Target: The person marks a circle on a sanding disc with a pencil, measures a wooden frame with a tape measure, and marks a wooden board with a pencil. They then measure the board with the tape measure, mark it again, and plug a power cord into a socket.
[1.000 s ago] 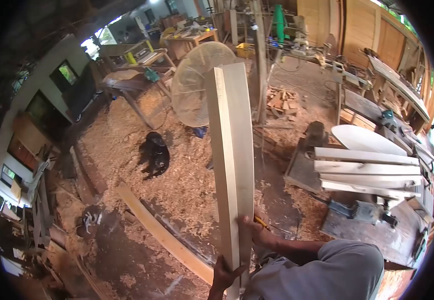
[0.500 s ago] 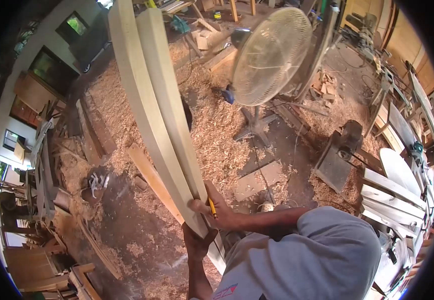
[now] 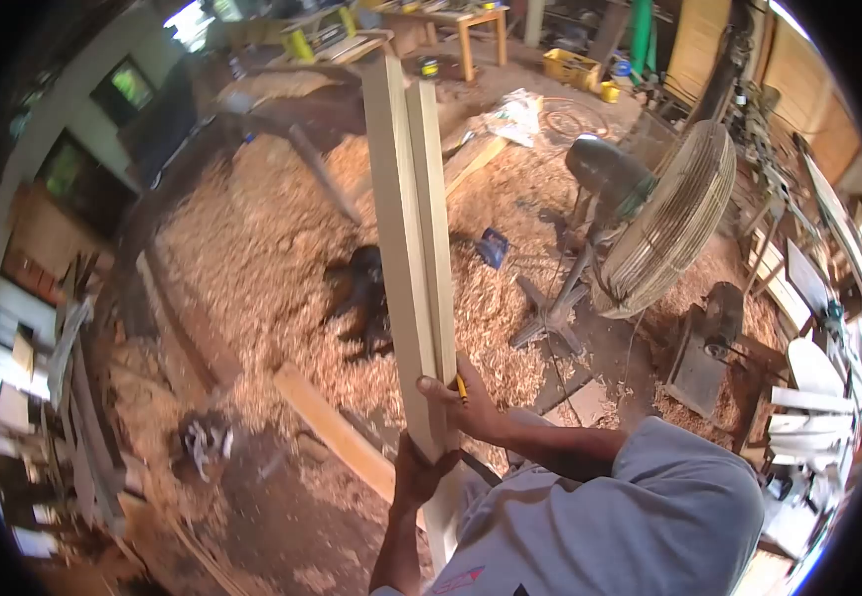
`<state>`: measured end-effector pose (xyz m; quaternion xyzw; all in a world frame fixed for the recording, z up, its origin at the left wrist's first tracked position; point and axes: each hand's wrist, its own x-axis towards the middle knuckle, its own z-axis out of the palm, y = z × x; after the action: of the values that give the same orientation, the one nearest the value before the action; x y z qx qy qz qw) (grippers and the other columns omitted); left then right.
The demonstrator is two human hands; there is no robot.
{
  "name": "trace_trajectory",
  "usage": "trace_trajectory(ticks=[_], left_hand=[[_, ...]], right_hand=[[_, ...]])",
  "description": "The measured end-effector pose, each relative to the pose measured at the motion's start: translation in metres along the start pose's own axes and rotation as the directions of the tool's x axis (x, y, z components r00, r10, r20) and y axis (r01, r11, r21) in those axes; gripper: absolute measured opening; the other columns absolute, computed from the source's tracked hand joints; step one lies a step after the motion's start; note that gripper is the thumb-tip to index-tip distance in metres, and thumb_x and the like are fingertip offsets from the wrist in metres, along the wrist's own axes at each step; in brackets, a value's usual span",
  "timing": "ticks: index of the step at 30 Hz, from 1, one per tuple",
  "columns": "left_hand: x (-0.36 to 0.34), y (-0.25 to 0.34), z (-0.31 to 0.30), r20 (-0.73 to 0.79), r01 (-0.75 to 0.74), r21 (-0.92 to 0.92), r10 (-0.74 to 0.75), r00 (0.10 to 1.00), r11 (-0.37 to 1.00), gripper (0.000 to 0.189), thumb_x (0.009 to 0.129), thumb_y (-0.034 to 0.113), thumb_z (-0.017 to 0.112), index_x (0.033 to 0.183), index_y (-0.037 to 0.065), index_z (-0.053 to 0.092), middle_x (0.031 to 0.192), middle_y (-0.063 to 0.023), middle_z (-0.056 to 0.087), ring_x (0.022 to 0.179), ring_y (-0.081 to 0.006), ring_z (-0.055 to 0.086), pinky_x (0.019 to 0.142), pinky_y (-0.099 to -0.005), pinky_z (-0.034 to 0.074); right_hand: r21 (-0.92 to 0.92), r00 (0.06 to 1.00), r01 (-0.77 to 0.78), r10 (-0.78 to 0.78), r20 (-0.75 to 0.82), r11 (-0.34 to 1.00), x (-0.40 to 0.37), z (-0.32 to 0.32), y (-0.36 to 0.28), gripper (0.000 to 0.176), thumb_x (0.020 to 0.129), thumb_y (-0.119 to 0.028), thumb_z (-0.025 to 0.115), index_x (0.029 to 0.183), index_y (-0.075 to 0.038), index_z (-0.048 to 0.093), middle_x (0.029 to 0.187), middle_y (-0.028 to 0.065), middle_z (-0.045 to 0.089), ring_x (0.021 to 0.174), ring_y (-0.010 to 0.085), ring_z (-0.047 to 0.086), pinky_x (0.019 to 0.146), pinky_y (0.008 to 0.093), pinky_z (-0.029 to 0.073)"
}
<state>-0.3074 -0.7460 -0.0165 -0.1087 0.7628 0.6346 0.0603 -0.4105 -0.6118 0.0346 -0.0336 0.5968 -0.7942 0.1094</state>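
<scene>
Two long pale wooden boards lie side by side and point away from my body, their far ends raised over the floor. My left hand is closed around the near part of the boards from the left and below. A little farther along, my right hand grips them from the right with its thumb across the top. A yellow pencil sticks out between the fingers of that same hand. The near ends of the boards run down beside my shirt and are partly hidden.
Wood shavings cover much of the floor. On the right stand a pedestal fan and a motor on a plate. An orange-toned plank lies at lower left. A wooden table stands at the back.
The boards have swung to the right and now point more straight ahead. The view has shifted, so the fan appears farther right. Both hands keep their hold.
</scene>
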Motion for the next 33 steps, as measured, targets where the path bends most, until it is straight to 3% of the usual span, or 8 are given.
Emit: trace_trajectory(ticks=[7, 11, 13, 17, 19, 23, 24, 33], left_hand=[[0.123, 0.037, -0.032, 0.184, 0.175, -0.126, -0.15, 0.971, 0.976, 0.061, 0.071, 0.016, 0.084, 0.118, -0.002, 0.049, 0.1, -0.0139, 0.064, 0.087, -0.0222, 0.064, 0.075, -0.0353, 0.052], [0.174, 0.024, -0.069, 0.06, 0.046, 0.068, -0.05, 0.997, 0.997, 0.057, 0.071, 0.013, 0.083, 0.116, -0.001, 0.05, 0.098, -0.0117, 0.063, 0.086, -0.0213, 0.063, 0.076, -0.0338, 0.051], [0.203, 0.042, -0.076, 0.134, 0.002, 0.045, -0.008, 0.991, 0.999, 0.059, 0.07, 0.003, 0.079, 0.119, -0.001, 0.046, 0.103, -0.0135, 0.06, 0.09, -0.0208, 0.063, 0.077, -0.0327, 0.053], [0.258, 0.042, -0.079, 0.295, 0.168, -0.025, -0.153, 0.943, 0.986, 0.056, 0.074, 0.001, 0.073, 0.122, 0.0, 0.045, 0.105, -0.012, 0.059, 0.095, -0.0207, 0.062, 0.079, -0.0331, 0.053], [0.314, 0.032, -0.079, 0.437, 0.2, -0.047, -0.159, 0.885, 0.979, 0.055, 0.074, 0.0, 0.072, 0.122, 0.0, 0.045, 0.106, -0.0122, 0.059, 0.096, -0.0223, 0.063, 0.08, -0.034, 0.054], [0.425, 0.024, -0.07, 0.568, 0.155, -0.058, -0.095, 0.818, 0.986, 0.054, 0.073, 0.008, 0.08, 0.116, 0.0, 0.05, 0.103, -0.011, 0.062, 0.091, -0.0201, 0.063, 0.082, -0.0337, 0.052], [0.444, 0.038, -0.067, 0.603, 0.145, -0.042, -0.091, 0.793, 0.988, 0.055, 0.072, 0.011, 0.081, 0.116, 0.0, 0.05, 0.104, -0.0106, 0.062, 0.092, -0.0201, 0.064, 0.082, -0.0349, 0.052], [0.545, 0.063, -0.056, 0.755, 0.143, -0.081, -0.033, 0.655, 0.986, 0.058, 0.071, 0.015, 0.082, 0.117, 0.0, 0.05, 0.103, -0.0114, 0.063, 0.092, -0.0191, 0.063, 0.081, -0.0339, 0.051]], right_hand=[[-0.068, 0.948, -0.231, 0.209, -0.239, 0.971, 0.112, 0.001, -0.016, 0.066, 0.082, -0.038, 0.076, 0.125, 0.0, 0.044, 0.108, 0.0142, 0.061, 0.095, 0.0212, 0.063, 0.08, 0.0352, 0.054], [-0.015, 0.968, 0.127, -0.127, -0.218, 0.992, 0.189, 0.021, 0.023, 0.068, 0.078, -0.046, 0.079, 0.117, 0.001, 0.049, 0.105, 0.0138, 0.06, 0.1, 0.0206, 0.059, 0.086, 0.0337, 0.049], [0.099, 0.977, -0.005, 0.026, -0.213, 0.995, 0.218, 0.021, 0.022, 0.068, 0.081, -0.052, 0.073, 0.114, 0.002, 0.05, 0.103, 0.0151, 0.06, 0.1, 0.0209, 0.058, 0.088, 0.0342, 0.047], [0.39, 0.887, -0.155, 0.302, -0.349, 0.908, 0.262, 0.015, 0.029, 0.07, 0.085, -0.06, 0.065, 0.111, 0.004, 0.051, 0.101, 0.0184, 0.059, 0.101, 0.0209, 0.057, 0.089, 0.035, 0.046], [-0.011, 0.831, -0.119, 0.094, -0.549, 0.993, 0.304, -0.003, 0.047, 0.075, 0.087, -0.067, 0.056, 0.108, 0.006, 0.051, 0.094, 0.0191, 0.06, 0.092, 0.0203, 0.061, 0.081, 0.0332, 0.049], [-0.11, 0.77, -0.155, 0.05, -0.636, 0.982, 0.381, -0.033, 0.071, 0.079, 0.087, -0.071, 0.051, 0.109, 0.005, 0.05, 0.086, 0.0144, 0.062, 0.074, 0.0194, 0.061, 0.063, 0.0331, 0.051], [0.254, 0.698, -0.125, 0.267, -0.664, 0.959, 0.394, -0.035, 0.045, 0.078, 0.087, -0.07, 0.052, 0.111, 0.004, 0.049, 0.084, 0.0123, 0.061, 0.071, 0.0196, 0.06, 0.061, 0.0337, 0.05], [0.225, 0.538, -0.045, 0.213, -0.815, 0.973, 0.447, -0.043, 0.051, 0.058, 0.093, -0.059, 0.051, 0.104, -0.002, 0.053, 0.084, 0.0063, 0.053, 0.074, 0.0149, 0.052, 0.065, 0.0289, 0.043]])
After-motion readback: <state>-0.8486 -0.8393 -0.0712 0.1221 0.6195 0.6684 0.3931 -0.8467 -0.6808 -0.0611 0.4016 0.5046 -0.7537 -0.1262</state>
